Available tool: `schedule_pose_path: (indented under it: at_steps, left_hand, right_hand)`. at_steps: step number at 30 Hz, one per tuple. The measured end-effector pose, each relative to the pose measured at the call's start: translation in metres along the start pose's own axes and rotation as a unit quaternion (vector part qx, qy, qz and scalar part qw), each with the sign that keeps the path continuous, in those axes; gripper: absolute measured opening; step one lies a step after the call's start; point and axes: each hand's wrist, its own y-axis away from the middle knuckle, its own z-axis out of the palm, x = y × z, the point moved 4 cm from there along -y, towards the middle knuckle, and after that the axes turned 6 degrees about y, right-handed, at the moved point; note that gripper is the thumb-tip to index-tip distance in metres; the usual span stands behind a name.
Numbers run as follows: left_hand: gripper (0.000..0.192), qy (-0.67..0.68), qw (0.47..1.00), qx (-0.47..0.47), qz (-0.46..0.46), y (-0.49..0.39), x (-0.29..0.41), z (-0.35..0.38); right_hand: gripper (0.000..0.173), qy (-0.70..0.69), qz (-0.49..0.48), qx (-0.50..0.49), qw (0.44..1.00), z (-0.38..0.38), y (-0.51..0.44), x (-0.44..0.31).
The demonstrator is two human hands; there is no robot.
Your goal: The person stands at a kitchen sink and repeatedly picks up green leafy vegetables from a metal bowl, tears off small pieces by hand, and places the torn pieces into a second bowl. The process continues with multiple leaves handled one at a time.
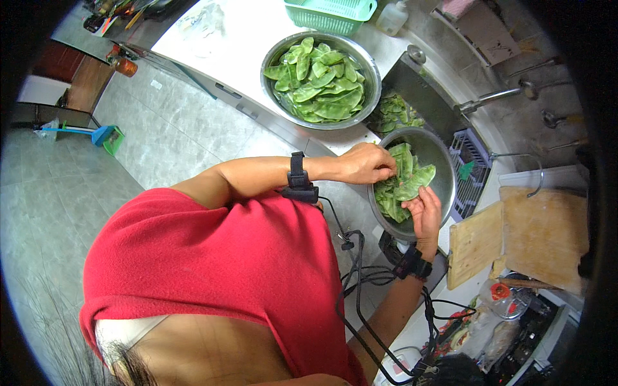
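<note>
My right hand [424, 212] pinches a broad flat green bean pod [416, 184] between thumb and fingers. The pod is held over a stainless steel basin [442, 188], where more flat pods [388, 205] lie against the near side. Over the basin's left rim is my left hand [369, 163], its fingers curled down beside the pods. Its fingertips are partly hidden, so whether they grip a pod does not show. A second, wider steel basin [267, 91], heaped with flat green pods [321, 79], stands on the white counter above my left hand.
Green scraps [397, 113] lie in the sink [425, 79], beside a purple rack [468, 178] and under a faucet [495, 99]. Wooden cutting boards [543, 231] lean at the right. Black cables [359, 270] hang by my right forearm. A green plastic basket [330, 19] stands behind.
</note>
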Motion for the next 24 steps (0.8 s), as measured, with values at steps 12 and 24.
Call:
schedule_pose_path:
  at_steps: [12, 24]
  left_hand:
    - [0.023, 0.217, 0.965, -0.010, -0.147, 0.004, 0.003, 0.027]
    - [0.018, 0.373, 0.916, -0.034, -0.142, -0.008, 0.004, 0.042]
  right_hand:
    - [0.024, 0.033, -0.065, -0.034, 0.997, 0.030, 0.013, -0.022]
    - [0.043, 0.157, -0.144, 0.062, 0.975, 0.004, 0.028, -0.052]
